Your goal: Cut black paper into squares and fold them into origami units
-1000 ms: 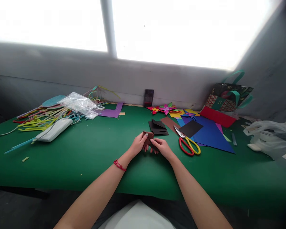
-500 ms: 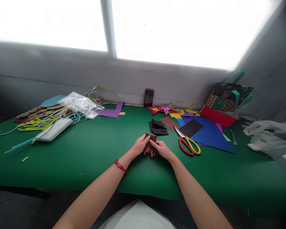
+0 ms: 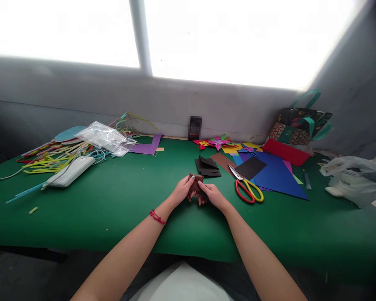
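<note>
A small folded piece of brown paper [image 3: 196, 184] is held up between both hands over the middle of the green table. My left hand [image 3: 183, 190] pinches its left side, thumb on top. My right hand [image 3: 213, 195] grips the right side with its thumb near the upper corner. Fingers of both hands curl beneath the paper, partly hidden by it. Just beyond the hands lie folded black paper pieces [image 3: 207, 167]. To their right, scissors [image 3: 246, 186] with one red and one yellow handle rest with the blades partly over brown and black sheets.
Coloured sheets, a blue one [image 3: 278, 177] largest, lie at right, near folded paper flowers [image 3: 217, 143]. A red box [image 3: 285, 152], gift bag [image 3: 293, 127] and plastic bag [image 3: 357, 179] stand farther right. At left are a white power strip [image 3: 72, 171], pipe cleaners [image 3: 47, 162] and clear plastic [image 3: 105, 137].
The right thumb has shifted from the paper's middle toward its right side, and the hands are slightly farther apart. Both hands still hold the brown paper.
</note>
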Demonstrator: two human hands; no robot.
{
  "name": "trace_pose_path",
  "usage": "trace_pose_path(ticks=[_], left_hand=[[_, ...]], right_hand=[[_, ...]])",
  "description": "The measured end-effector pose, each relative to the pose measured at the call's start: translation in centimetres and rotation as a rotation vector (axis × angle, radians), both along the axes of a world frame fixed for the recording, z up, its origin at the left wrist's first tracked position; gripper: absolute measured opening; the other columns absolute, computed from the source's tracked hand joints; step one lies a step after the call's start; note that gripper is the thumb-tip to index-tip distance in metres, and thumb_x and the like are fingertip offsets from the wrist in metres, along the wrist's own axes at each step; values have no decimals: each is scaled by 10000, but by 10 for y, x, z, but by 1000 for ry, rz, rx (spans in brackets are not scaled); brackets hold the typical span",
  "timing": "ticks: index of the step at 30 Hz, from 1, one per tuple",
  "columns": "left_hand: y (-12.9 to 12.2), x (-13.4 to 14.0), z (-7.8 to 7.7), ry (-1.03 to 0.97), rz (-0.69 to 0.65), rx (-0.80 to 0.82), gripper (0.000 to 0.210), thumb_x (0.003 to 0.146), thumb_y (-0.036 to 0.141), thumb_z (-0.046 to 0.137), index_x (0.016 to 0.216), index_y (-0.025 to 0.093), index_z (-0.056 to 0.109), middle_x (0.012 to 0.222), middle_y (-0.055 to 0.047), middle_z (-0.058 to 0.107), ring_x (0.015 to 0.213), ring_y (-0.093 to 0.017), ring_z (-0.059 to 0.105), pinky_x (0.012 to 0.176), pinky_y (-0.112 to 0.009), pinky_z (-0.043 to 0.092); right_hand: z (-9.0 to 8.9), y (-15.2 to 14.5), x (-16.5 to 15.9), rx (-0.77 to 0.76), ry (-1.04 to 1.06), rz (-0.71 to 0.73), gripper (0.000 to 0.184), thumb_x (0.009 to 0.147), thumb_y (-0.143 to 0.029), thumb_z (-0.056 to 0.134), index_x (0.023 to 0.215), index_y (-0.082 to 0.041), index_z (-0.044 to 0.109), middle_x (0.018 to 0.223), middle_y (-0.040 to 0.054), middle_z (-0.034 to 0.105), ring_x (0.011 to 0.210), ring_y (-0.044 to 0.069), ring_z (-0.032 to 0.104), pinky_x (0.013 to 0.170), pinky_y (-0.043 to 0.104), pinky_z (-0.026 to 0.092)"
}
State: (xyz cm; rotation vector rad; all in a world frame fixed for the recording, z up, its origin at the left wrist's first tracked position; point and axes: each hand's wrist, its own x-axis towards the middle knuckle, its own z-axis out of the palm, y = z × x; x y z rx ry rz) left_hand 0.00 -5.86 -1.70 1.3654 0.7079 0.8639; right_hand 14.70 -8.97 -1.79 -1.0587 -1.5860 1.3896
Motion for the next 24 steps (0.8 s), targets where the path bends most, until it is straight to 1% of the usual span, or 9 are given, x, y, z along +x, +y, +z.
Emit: trace_pose_path(ticks=[4,7,9,11,14,17,20,22,24], left_hand=[[3,0,-3,-33,-19,-34,482,823,517,309,1026,117,485,488,25,518,321,-71,442,313,-169,346],[5,-1,-4,-25,-7,-25,445,820,506,325,935,113,501,444,30,511,306,-78,448,319,-171,332],[7,-3,-4,-1,20,-20,399,817,492,344,856,124,490,402,36,497,295,-86,452,323,-172,319],[9,-4,-4,13,63,-28,366,813,485,356,817,137,470,392,38,496,299,-91,465,332,-169,316],[12,-6,-2,7,152,-17,348,800,485,383,795,145,462,472,23,536,337,-83,494,347,-163,328],[13,-8,-1,-5,271,36,320,769,456,461,842,146,482,663,-18,595,442,-85,549,367,-159,359],[15,-11,-1,0,348,97,302,727,406,540,877,145,510,817,-52,610,552,-104,580,403,-167,399],[18,-13,-2,4,389,100,290,704,371,574,867,137,524,797,-56,612,600,-121,587,424,-169,416],[21,-17,-4,-20,474,72,322,689,334,597,928,135,512,736,-47,608,624,-136,594,432,-169,425]], right_hand=[[-2,1,-1,-7,7,-36,526,806,-552,353,691,-111,617,431,24,559,345,91,457,371,202,318],[-5,4,0,-39,64,-135,547,779,-601,344,649,-123,577,388,10,522,320,99,447,350,207,328],[-5,7,2,-61,111,-186,574,782,-620,298,665,-126,567,362,0,492,300,99,426,338,210,331],[-6,9,5,-82,141,-219,569,784,-621,285,724,-128,564,361,-11,478,293,96,407,328,209,326],[-6,11,8,-53,156,-277,439,753,-570,432,851,-155,539,445,-21,523,324,86,418,328,195,321],[-6,10,11,39,150,-332,387,697,-477,573,951,-189,517,554,-26,557,374,79,439,333,187,324],[-5,10,12,105,143,-352,414,697,-435,585,1036,-204,523,636,-16,562,410,73,443,336,186,332],[-3,10,12,116,145,-353,437,711,-426,572,1087,-212,513,699,1,575,431,71,449,338,185,336],[-1,9,12,106,147,-365,438,719,-430,560,1095,-212,513,737,15,584,444,73,459,337,184,336]])
